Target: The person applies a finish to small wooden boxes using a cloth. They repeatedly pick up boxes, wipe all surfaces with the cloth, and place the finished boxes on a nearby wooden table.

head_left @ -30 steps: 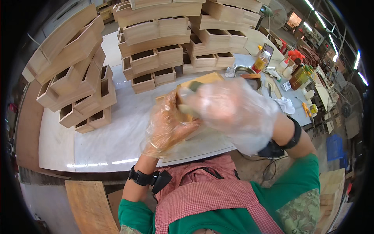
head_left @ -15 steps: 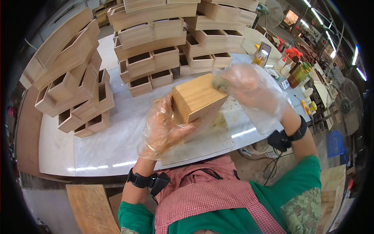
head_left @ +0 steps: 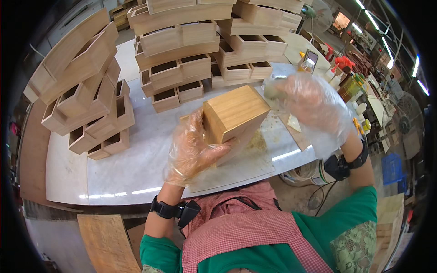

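Note:
A wooden box (head_left: 240, 109) stands tilted above the table, its upper face a glossy honey colour and its front side paler. My left hand (head_left: 193, 148), in a clear plastic glove, grips the box from the left and below, thumb along the near side. Right of the box and apart from it is my right hand (head_left: 314, 100), also gloved and smeared by motion. Its fingers are closed on a small greenish pad (head_left: 273, 89), blurred too. Below the box, a yellowish-brown stain (head_left: 257, 142) marks the white tabletop (head_left: 123, 175).
Stacks of pale wooden drawer boxes (head_left: 177, 38) rise at the back, with another leaning stack (head_left: 82, 98) on the left. Bottles and a greenish jar (head_left: 350, 86) crowd the right side. A white bucket (head_left: 302, 175) sits below the table's right edge.
My right hand has moved right, off the top face of the box, with the pad in it. The left hand and the box have hardly moved.

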Available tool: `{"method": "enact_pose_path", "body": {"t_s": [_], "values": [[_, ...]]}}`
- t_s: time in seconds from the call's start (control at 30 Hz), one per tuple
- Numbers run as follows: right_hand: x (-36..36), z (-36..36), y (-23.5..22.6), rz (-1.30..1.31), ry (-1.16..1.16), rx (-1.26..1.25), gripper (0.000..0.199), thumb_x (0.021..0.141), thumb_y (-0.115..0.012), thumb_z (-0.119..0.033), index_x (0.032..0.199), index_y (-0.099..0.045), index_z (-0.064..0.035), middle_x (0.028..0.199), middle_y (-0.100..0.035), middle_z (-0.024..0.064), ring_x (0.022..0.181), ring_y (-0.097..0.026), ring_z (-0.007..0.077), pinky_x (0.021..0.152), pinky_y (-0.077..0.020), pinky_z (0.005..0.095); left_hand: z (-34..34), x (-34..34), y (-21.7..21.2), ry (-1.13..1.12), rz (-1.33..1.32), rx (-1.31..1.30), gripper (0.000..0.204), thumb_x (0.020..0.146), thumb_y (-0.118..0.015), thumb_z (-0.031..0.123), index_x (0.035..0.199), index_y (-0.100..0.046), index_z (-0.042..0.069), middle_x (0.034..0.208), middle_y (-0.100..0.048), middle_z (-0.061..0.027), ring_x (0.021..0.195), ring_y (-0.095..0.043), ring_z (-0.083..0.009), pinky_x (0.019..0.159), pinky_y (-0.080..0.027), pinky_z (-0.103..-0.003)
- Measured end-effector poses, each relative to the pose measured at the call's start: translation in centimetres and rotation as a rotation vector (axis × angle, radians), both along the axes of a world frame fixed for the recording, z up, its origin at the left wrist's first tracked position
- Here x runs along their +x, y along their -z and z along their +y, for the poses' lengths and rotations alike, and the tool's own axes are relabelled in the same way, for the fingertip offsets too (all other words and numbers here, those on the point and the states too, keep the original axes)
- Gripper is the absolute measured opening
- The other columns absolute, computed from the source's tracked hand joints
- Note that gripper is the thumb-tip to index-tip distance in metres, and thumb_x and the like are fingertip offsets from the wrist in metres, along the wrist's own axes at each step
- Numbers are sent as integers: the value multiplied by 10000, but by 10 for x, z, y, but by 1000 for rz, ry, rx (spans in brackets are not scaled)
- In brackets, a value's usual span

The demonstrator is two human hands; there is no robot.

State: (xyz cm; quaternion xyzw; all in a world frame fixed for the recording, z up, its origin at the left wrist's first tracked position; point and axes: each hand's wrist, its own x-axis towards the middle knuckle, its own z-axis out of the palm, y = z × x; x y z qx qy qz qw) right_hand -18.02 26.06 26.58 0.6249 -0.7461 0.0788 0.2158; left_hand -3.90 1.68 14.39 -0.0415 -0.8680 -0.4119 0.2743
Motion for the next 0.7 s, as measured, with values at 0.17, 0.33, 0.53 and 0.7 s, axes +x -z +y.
{"method": "enact_pose_path", "body": {"t_s": [0.17,0.33,0.53,0.7], "values": [[-13,-54,4,13,-149,-9,137,858,-650,-92,977,-664,-24,921,-672,155,847,-669,346,726,-559,413,4,0,2,-28,4,6,857,687,-920,274,1385,-499,9,1157,-688,-147,1042,-677,-258,931,-556,-367],[40,-84,0,-82,-324,30,270,764,-665,-68,1029,-647,-21,866,-626,123,794,-647,313,676,-541,413,2,6,-8,4,-120,68,822,695,-920,338,1356,-535,37,1156,-680,-144,1039,-663,-297,920,-532,-393],[26,-53,21,-55,-325,-29,386,871,-662,-122,1255,-640,-101,864,-644,86,724,-645,274,615,-529,406,4,6,0,-4,-64,49,881,705,-915,338,1400,-474,24,1157,-683,-156,1051,-676,-301,903,-545,-402],[-9,-64,4,64,-176,-40,221,971,-619,-271,1104,-676,-103,841,-634,107,709,-627,297,660,-542,417,1,0,5,11,-12,74,868,678,-939,287,1365,-501,-13,1188,-683,-163,1036,-695,-262,905,-570,-386]]}}
